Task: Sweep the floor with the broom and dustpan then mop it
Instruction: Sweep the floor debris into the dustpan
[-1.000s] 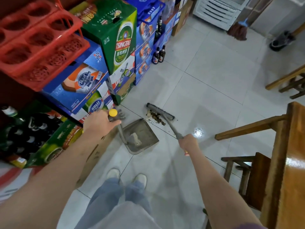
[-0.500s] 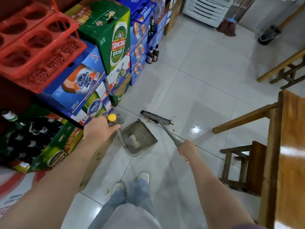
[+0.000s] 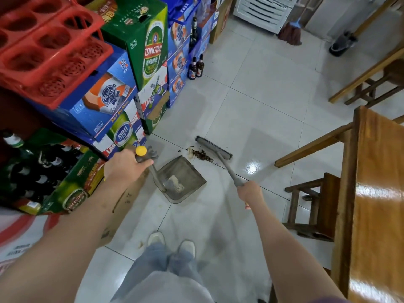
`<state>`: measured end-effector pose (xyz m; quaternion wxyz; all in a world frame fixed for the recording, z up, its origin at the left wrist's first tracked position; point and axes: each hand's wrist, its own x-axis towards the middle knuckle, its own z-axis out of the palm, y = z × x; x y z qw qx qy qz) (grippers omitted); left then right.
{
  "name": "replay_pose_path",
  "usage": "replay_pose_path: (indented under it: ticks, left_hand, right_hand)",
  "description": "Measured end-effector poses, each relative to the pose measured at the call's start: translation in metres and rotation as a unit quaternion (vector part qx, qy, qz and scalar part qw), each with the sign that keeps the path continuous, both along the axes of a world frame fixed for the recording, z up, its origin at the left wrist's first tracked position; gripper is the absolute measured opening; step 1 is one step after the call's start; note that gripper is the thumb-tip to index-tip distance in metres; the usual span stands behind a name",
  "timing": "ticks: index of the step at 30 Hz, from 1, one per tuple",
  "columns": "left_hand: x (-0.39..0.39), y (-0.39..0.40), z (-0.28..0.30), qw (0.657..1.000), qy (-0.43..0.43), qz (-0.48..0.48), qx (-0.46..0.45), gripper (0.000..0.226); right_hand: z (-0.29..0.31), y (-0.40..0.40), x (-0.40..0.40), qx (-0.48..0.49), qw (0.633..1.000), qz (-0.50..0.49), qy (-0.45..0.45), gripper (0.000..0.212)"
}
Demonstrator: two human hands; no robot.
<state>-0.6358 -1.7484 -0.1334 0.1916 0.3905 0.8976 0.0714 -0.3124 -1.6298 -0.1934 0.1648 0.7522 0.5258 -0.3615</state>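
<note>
My left hand (image 3: pixel 123 166) grips the yellow-capped upright handle of a grey dustpan (image 3: pixel 188 171) that rests on the white tiled floor, with a pale scrap of rubbish inside it. My right hand (image 3: pixel 249 192) grips the grey handle of a broom (image 3: pixel 213 147), whose head lies on the floor just beyond the pan's open edge. A small pile of dark debris (image 3: pixel 200 154) sits between the broom head and the pan. A brown string mop (image 3: pixel 290 33) leans at the far wall.
Stacked beer cartons (image 3: pixel 153 51) and red crates (image 3: pixel 43 49) line the left side, with two brown bottles (image 3: pixel 196 67) standing on the floor by them. A wooden table (image 3: pixel 380 193), bench (image 3: pixel 312 143) and stool (image 3: pixel 317 206) stand on the right. A grey mop bucket (image 3: pixel 341 43) is at far right.
The broom head has moved back away from the dustpan's edge, and the dark debris pile again lies between broom and pan. Both hands keep their grips.
</note>
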Motion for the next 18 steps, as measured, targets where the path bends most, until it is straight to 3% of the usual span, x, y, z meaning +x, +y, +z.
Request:
replay_pose_path:
  ticks: [18]
  left_hand:
    - [0.033,0.0,-0.005,0.999,0.033,0.008,-0.026,0.046]
  right_hand:
    - [-0.021,0.047,0.044,0.002,0.998,-0.055,0.024,0.04]
